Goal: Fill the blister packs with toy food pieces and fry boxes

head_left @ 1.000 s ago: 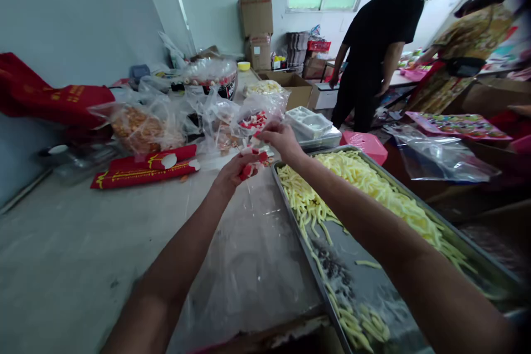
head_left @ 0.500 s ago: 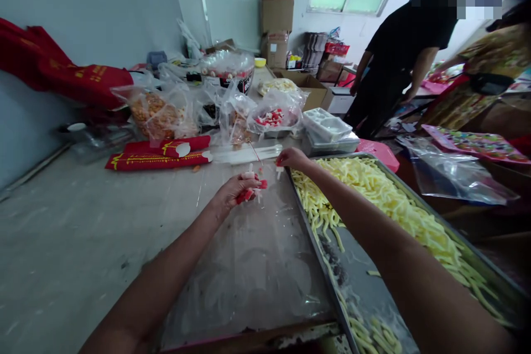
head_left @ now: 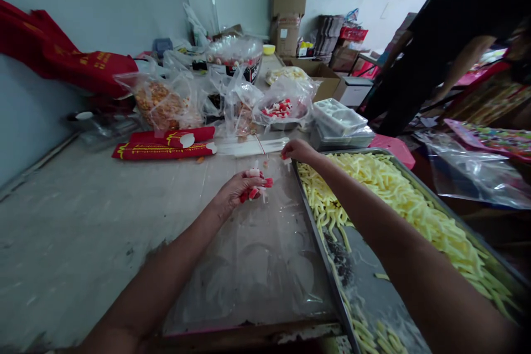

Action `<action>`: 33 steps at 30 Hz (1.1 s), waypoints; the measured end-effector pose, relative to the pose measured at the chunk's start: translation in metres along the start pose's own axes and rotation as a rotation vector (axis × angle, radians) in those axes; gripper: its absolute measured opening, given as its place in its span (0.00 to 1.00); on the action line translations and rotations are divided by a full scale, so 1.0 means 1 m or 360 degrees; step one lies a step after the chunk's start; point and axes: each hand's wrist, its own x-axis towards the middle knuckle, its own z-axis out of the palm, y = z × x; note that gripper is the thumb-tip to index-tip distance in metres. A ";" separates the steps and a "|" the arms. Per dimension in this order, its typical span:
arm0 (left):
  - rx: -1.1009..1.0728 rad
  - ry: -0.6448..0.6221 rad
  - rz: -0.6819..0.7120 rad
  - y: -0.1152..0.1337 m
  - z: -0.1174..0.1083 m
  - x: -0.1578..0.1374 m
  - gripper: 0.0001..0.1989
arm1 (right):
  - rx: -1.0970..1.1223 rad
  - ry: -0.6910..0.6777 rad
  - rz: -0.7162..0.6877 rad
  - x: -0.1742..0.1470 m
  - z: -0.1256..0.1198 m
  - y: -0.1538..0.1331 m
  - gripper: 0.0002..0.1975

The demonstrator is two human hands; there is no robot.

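Observation:
My left hand (head_left: 236,189) is closed around several small red and white pieces with short white stems (head_left: 254,192), above a clear plastic sheet or mould (head_left: 253,276) on the table. Farther out, my right hand (head_left: 299,150) pinches one similar red and white piece (head_left: 287,161) near the corner of a metal tray (head_left: 312,221). Pale yellow strips (head_left: 369,188) are heaped in that tray, under my right forearm. More red and white pieces (head_left: 279,108) lie in an open plastic bag beyond my hands.
Red printed packets (head_left: 166,149) and tied white sticks (head_left: 244,147) lie ahead. Behind them stand a bag of orange-brown snacks (head_left: 160,102) and stacked plastic trays (head_left: 340,119). A person in black (head_left: 448,27) leans at the right.
The view has shifted a little, so things sit slightly farther right. My hands keep nearly the same places and grips. The person in black appears larger and farther right.

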 end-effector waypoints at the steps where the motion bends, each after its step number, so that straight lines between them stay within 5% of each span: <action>1: -0.0008 -0.0013 0.0001 0.000 0.000 -0.001 0.17 | -0.0046 0.0028 -0.0015 -0.004 0.005 -0.002 0.10; 9: -0.0156 -0.0086 -0.0042 0.001 -0.008 -0.013 0.17 | -0.0412 0.0286 -0.0002 -0.031 0.019 -0.011 0.14; 16: -0.0106 0.0069 -0.0012 0.006 -0.016 -0.033 0.15 | -0.0645 -0.0078 -0.0030 -0.022 0.001 -0.026 0.14; 22: -0.0104 0.0074 -0.0006 0.005 -0.020 -0.034 0.16 | -0.0778 0.0084 0.0004 -0.042 0.002 -0.049 0.13; 25: -0.0075 0.0124 -0.0012 0.005 -0.020 -0.030 0.16 | -0.0319 0.0128 -0.0138 -0.054 0.006 -0.081 0.17; 29: 0.0001 0.0048 0.0021 0.002 -0.014 -0.022 0.13 | 0.0669 -0.0105 -0.0425 -0.062 0.025 -0.127 0.18; 33: -0.0038 0.0047 0.0014 0.000 -0.019 -0.020 0.16 | 0.1049 0.0030 -0.0323 -0.049 0.022 -0.137 0.16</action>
